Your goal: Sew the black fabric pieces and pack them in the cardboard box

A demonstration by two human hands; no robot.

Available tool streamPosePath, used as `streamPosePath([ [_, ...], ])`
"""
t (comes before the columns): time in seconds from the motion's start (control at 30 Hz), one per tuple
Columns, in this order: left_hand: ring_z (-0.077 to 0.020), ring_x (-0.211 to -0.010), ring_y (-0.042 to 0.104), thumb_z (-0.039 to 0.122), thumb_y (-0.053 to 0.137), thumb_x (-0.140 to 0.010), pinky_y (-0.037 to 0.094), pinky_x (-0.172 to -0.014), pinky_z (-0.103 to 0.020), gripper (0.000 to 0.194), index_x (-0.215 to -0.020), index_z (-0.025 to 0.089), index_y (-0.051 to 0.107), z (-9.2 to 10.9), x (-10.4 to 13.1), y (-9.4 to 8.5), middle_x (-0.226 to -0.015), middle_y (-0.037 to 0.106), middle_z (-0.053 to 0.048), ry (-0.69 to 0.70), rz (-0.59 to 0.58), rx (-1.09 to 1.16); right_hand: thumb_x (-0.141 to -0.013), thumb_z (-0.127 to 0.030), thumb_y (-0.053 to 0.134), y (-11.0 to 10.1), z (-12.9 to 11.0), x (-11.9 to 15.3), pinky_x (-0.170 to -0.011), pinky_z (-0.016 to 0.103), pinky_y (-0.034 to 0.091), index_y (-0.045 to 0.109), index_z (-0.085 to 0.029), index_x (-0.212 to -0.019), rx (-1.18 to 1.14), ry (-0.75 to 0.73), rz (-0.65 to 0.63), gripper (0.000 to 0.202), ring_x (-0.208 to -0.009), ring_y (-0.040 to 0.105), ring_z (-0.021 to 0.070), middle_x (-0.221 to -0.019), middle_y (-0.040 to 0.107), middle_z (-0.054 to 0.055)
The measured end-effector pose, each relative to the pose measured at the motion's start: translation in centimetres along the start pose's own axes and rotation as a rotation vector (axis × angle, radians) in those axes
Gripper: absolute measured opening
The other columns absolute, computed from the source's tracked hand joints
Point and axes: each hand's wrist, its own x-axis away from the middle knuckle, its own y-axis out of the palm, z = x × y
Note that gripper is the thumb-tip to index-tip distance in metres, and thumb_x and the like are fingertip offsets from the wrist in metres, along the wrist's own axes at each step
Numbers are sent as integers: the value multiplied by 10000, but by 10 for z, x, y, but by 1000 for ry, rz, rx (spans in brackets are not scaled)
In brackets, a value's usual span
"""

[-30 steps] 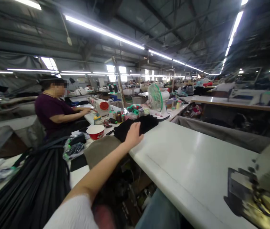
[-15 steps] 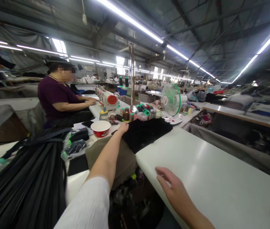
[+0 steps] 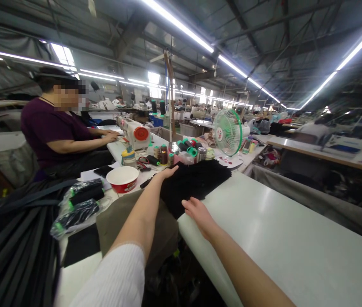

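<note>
A pile of black cloth (image 3: 200,177) lies across the far end of the white tabletop. My left hand (image 3: 169,172) is at its far left edge, with the fingers partly hidden and seemingly closed on the cloth. At the pile's near edge is my right hand (image 3: 198,214), above the corner of the table. Its fingers are stretched towards the cloth and appear to hold nothing; whether they touch it I cannot tell. Brown-grey cloth (image 3: 120,226) hangs beneath my left forearm.
A red-and-white bowl (image 3: 122,181), several thread spools (image 3: 163,154) and a green-rimmed fan (image 3: 228,133) stand beyond the cloth. Black strips (image 3: 15,247) and bagged black rolls (image 3: 81,202) lie left. A co-worker (image 3: 56,123) sits at a sewing machine (image 3: 136,133). The white tabletop (image 3: 273,230) extends right.
My right hand has moved forward and left from over the tabletop to the near edge of the black cloth. My left hand stays at the cloth's far left edge. The view has shifted slightly right.
</note>
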Motion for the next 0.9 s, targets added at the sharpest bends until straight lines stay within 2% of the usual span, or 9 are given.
streamPosePath([
  [0.1,-275,-1211,604,651,490,-931,429,-1072,-486,618,-1205,119,646,2,-1,0,-1272,656,-155,-41,-36,27,-907,-377,705,6,-3,-12,-1051,451,503,451,-117,-1457,-72,53,6,660,-1254,600,291,-1453,528,202],
  [0.2,-272,-1202,609,640,501,-931,436,-1067,-491,617,-1255,128,621,4,1,2,-1281,650,-153,-61,-52,54,-947,-309,673,10,-7,-20,-1040,523,494,508,-160,-1401,-113,91,56,505,-1252,583,295,-1427,545,146],
  [0.37,-265,-1197,620,704,487,-902,463,-1046,-444,683,-1247,133,628,8,14,-4,-1313,642,-152,-15,-108,90,-968,-299,647,14,-19,-23,-995,501,526,539,-167,-1359,-187,157,78,427,-1189,615,275,-1362,584,123],
  [0.5,-321,-1231,606,791,538,-796,475,-1014,-362,780,-1163,120,693,18,31,-22,-1292,661,-169,72,-159,92,-966,-375,642,18,-28,-21,-969,466,552,489,-146,-1395,-221,188,105,510,-1182,623,278,-1381,561,158],
  [0.67,-326,-1223,611,734,650,-736,496,-976,-305,757,-1185,126,689,37,57,-47,-1325,645,-147,181,-181,111,-915,-513,653,25,-31,-17,-886,373,604,453,-115,-1378,-216,177,143,643,-1205,608,291,-1361,541,209],
  [0.8,-340,-1345,503,687,703,-720,422,-1078,-330,809,-1304,135,609,52,81,-64,-1462,526,-159,257,-129,84,-890,-592,619,30,-33,-7,-833,347,624,494,-167,-1312,-177,136,175,611,-1185,617,289,-1294,574,171],
  [0.9,-366,-1322,516,688,685,-739,413,-1077,-361,792,-1277,111,617,68,105,-82,-1420,562,-182,330,-119,36,-875,-613,609,36,-41,6,-813,326,624,504,-188,-1279,-115,67,205,596,-1150,632,275,-1260,594,151],
])
